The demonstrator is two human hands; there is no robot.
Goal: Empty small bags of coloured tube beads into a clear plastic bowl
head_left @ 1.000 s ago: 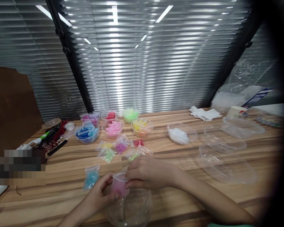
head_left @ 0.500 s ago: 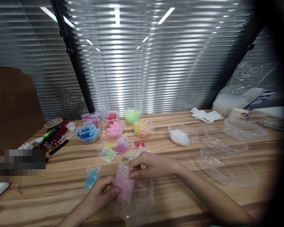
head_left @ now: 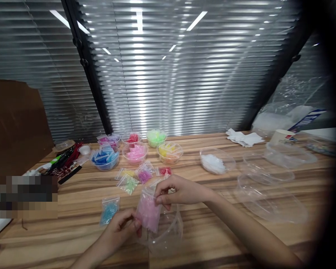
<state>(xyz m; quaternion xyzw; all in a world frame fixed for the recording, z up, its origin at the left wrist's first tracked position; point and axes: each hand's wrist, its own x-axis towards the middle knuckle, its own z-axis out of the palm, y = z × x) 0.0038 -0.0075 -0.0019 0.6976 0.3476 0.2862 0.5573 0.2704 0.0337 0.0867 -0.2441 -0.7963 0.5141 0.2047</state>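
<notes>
Between my two hands is a small zip bag of pink beads (head_left: 149, 212), raised above the table. My left hand (head_left: 126, 226) pinches its lower left edge, and my right hand (head_left: 172, 191) grips its upper right side. Below and behind the bag stands a clear plastic container (head_left: 168, 239), partly covered by the bag. A zip bag of blue beads (head_left: 110, 212) lies flat just left of my hands. Beyond them are small bags with green (head_left: 128, 184), purple (head_left: 143, 175), yellow and red (head_left: 165, 171) contents, the nearest partly hidden by my right hand.
Clear bowls of sorted bags stand at the back, among them a blue one (head_left: 105, 158), a pink one (head_left: 134, 154) and a yellow one (head_left: 169, 154). A bowl of white bags (head_left: 213, 163) is right of them. Clear containers (head_left: 271, 201) lie far right; cords (head_left: 68, 160) pile up left.
The pink bag has risen slightly and now faces me more squarely. My right hand has shifted a little to the right with it, while the left hand stays nearly in place.
</notes>
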